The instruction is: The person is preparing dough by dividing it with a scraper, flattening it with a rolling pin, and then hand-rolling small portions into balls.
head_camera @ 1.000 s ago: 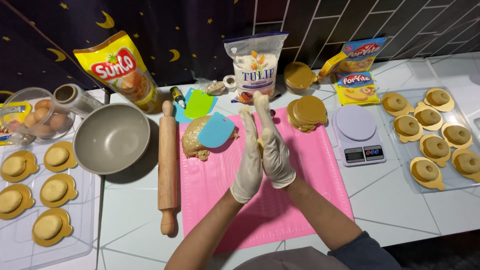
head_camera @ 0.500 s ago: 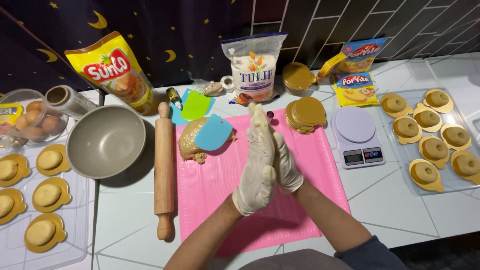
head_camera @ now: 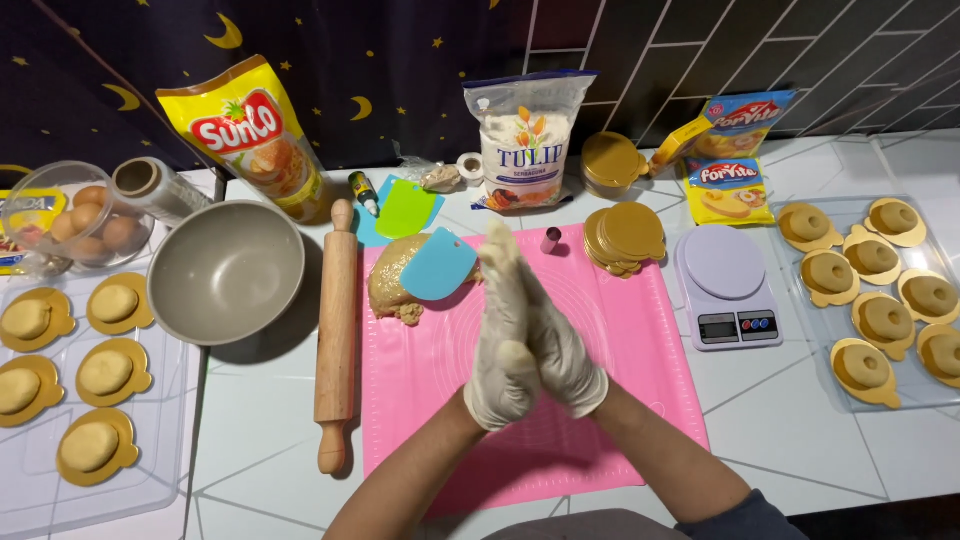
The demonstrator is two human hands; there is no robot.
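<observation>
We see the gloved left hand (head_camera: 503,345) and right hand (head_camera: 560,350) pressed palm to palm at frame centre; whatever lies between is hidden. Upper left, a glass bowl (head_camera: 30,200) holds eggs (head_camera: 95,222).

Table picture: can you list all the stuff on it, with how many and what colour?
baking mat: 1, pink, centre
dough lump: 1, tan, mat's top-left
scraper: 1, blue, on the dough
rolling pin: 1, wooden, left of mat
bowl: 1, grey, far left
kitchen scale: 1, white, right of mat
gold card discs: 1 stack, mat's top-right
flour bag: 1, white, back
left hand, right hand: gloved white, palms pressed together over mat
</observation>
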